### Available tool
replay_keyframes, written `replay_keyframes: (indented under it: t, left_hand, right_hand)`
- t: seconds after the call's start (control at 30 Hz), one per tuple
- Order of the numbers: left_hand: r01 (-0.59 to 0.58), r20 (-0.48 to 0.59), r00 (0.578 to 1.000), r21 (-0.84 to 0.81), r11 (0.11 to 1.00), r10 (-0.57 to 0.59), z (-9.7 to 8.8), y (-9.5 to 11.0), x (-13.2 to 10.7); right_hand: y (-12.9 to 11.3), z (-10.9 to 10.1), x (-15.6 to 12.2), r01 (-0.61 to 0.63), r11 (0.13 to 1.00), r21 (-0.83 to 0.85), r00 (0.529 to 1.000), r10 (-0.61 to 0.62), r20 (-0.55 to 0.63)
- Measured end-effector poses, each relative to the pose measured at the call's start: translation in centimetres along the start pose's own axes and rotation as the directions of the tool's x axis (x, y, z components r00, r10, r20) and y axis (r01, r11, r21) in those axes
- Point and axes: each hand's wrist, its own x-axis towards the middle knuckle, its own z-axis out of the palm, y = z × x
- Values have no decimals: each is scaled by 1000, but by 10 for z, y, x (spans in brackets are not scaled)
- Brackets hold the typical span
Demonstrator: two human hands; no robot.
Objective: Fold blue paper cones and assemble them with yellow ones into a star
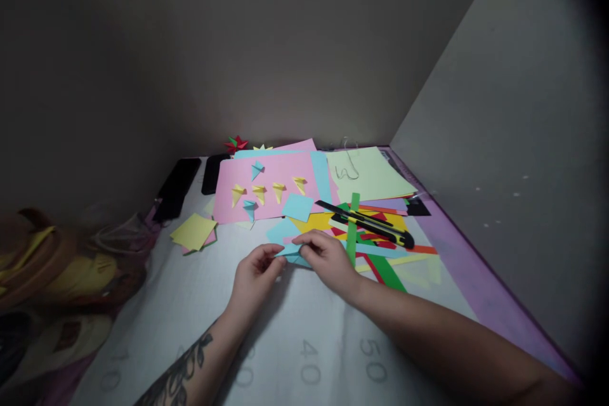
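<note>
Left hand (pixel 253 274) and right hand (pixel 330 260) both pinch a folded blue paper (pixel 292 254), covering its ends, its creases hard to make out

A paper (pixel 291 254) sits between the fingers (pixel 311 238) of both hands, over the counter (pixel 280 342). Just beyond the fingers, a square (pixel 297 207) overlaps the near edge of a sheet (pixel 280 167) bearing six folded pieces (pixel 238 195). A stack (pixel 194 232) rests to their left. To their right, a cutter (pixel 399 238) lies among strips (pixel 386 274), with a pile (pixel 375 177) farther back. Behind the sheet, beyond the fingers and to their left, is a star (pixel 236 144).
</note>
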Motion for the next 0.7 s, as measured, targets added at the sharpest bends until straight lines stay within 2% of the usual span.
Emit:
replay_keyframes:
  t: [0.13, 0.23, 0.3, 0.37, 0.43, 0.6, 0.7]
  left_hand:
    - [-54, 50, 998, 193, 980, 45, 0, 0, -1]
    - [-84, 29, 996, 280, 956, 79, -2, 0, 0]
    - [-76, -17, 996, 269, 960, 83, -4, 0, 2]
    - [-64, -50, 996, 240, 969, 78, -5, 0, 2]
    - [-59, -63, 995, 221, 973, 75, -5, 1, 2]
    - [-48, -88, 994, 204, 978, 67, -3, 0, 3]
    - [-38, -85, 995, 213, 976, 57, -3, -1, 4]
  right_hand:
    - [0, 0, 1, -126, 988, 87, 992, 124, 25]
    - [2, 1, 3, -222, 942, 250, 975, 212, 66]
    - [2, 3, 5, -347, 838, 421, 936, 337, 102]
    - [2, 4, 6, -463, 690, 557, 877, 446, 177]
    - [1, 5, 7, -521, 597, 610, 842, 479, 250]
    - [0, 7, 8, -533, 577, 619, 836, 473, 279]
    - [4, 8, 8, -512, 648, 563, 849, 479, 221]
